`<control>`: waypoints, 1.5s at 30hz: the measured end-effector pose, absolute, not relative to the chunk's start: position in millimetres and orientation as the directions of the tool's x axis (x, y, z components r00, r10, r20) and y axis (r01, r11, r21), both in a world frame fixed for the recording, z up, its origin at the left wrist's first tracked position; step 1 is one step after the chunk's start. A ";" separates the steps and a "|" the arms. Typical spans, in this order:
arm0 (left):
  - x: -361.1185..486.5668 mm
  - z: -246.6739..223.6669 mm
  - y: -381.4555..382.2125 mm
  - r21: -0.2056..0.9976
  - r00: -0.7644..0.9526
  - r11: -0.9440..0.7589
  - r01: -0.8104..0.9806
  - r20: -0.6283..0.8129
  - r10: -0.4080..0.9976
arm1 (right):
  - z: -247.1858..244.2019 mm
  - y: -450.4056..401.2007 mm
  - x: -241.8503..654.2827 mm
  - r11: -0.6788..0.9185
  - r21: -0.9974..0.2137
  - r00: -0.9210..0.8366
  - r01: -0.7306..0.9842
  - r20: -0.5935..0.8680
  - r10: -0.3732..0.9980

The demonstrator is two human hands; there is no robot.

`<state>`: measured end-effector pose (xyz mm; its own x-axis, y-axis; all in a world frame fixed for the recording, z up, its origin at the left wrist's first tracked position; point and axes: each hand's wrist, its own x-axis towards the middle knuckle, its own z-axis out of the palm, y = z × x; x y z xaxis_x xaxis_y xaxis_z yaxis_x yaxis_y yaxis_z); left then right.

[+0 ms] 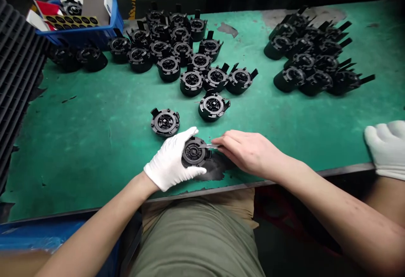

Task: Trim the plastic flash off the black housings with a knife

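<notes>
My left hand (173, 159), in a white glove, grips a round black plastic housing (193, 152) by its side near the table's front edge. Its ribbed, ringed face is turned up. My bare right hand (245, 148) pinches slim metal tweezers (209, 146), whose tips reach over the right part of that face. Whether the tips hold anything is too small to tell. Just beyond my left hand lies another black housing (165, 122) with an upright tab. A further similar housing (214, 106) stands behind the held one.
Several black housings stand grouped at the back (168, 67) and back right (289, 76) of the green table (104, 142). A blue bin (79, 36) holds sticker sheets at the back left. Ribbed black trays (19, 66) line the left. Another person's gloved hand (387, 148) rests at right.
</notes>
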<state>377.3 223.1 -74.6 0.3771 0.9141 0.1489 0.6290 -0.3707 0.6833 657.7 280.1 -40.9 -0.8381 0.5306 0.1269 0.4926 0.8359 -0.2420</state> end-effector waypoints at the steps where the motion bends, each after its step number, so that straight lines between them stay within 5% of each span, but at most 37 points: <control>1: 378.1 -77.9 224.2 0.676 0.387 -0.387 0.627 0.160 0.908 | -40.9 281.9 656.6 0.854 -0.218 -0.854 0.473 0.124 0.505; 15: 375.4 -83.5 226.7 0.652 0.416 -0.453 0.609 0.224 0.882 | -32.6 304.5 655.0 0.886 -0.249 -0.910 0.390 0.045 0.413; 21: 406.6 -88.5 237.6 0.665 0.194 -0.344 0.663 0.291 0.937 | -33.7 275.2 668.2 0.669 -0.413 -0.676 0.618 0.155 0.721; 25: 429.5 -90.9 251.8 0.683 0.224 -0.358 0.636 0.281 0.933 | -32.1 219.1 670.5 0.458 -0.546 -0.427 0.701 0.192 0.884; 35: 449.0 -88.7 255.0 0.735 0.235 -0.398 0.549 0.322 0.917 | -29.2 185.5 649.4 0.352 -0.249 -0.321 0.902 0.157 0.934; 45: 449.8 -91.6 254.9 0.740 0.245 -0.418 0.527 0.338 0.909 | -11.1 200.9 656.3 0.452 -0.181 -0.418 0.873 0.198 0.887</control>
